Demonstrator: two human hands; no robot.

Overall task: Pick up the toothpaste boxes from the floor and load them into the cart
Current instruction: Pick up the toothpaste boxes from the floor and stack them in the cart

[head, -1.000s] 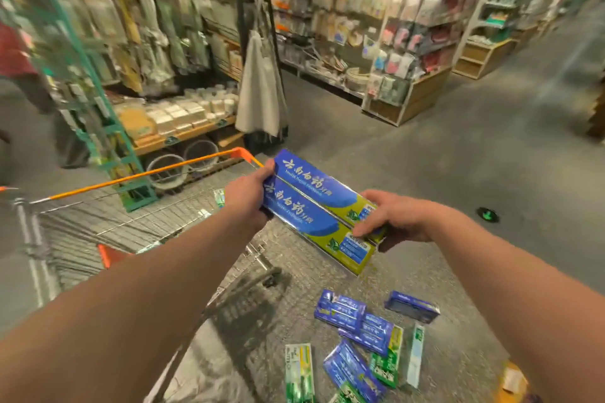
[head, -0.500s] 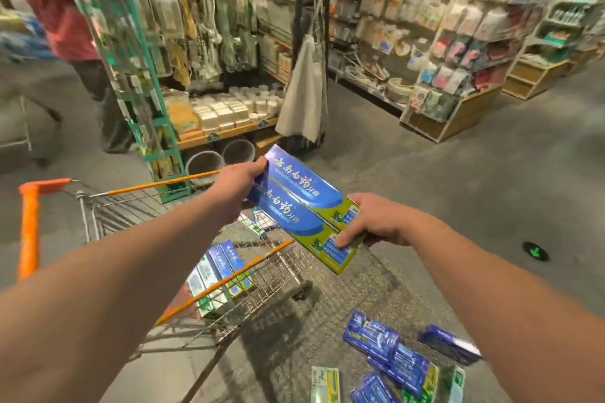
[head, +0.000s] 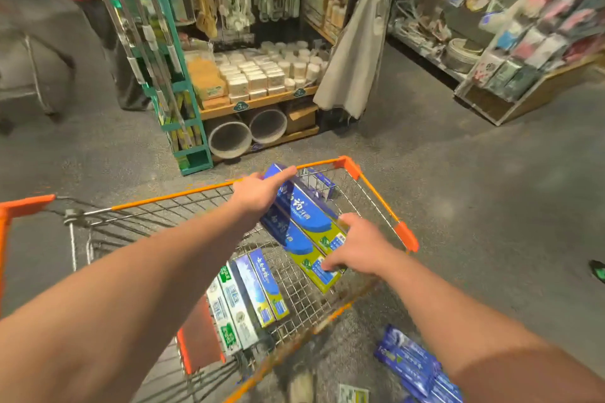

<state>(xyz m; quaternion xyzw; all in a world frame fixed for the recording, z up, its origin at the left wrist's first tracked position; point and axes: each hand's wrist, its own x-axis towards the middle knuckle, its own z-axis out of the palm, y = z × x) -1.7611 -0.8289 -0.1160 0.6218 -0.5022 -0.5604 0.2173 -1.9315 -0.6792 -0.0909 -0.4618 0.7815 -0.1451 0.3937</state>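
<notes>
- Box pair, two long blue-and-green toothpaste cartons pressed side by side, is held tilted over the basket of the cart, its far end higher than its near end.
- The left hand is clamped on the far end, with the index finger stretched along the top edge; its other fingers are hidden.
- The right hand is clamped on the near end, with the thumb set on the upper edge and the fingertips pressed on the lower carton.
- The cart, wire-sided with an orange rim, is seen in the middle of the scene.
- Cart boxes, white-green and blue ones, are laid side by side on the basket floor at its near left.
- Floor boxes, blue and blurred, are scattered on the grey floor at the near right, outside the cart.
- Beyond the cart, a wooden shelf is stocked with pale packs, and two round tubs are stowed beneath it.
- A grey apron is hung just right of the shelf.
</notes>
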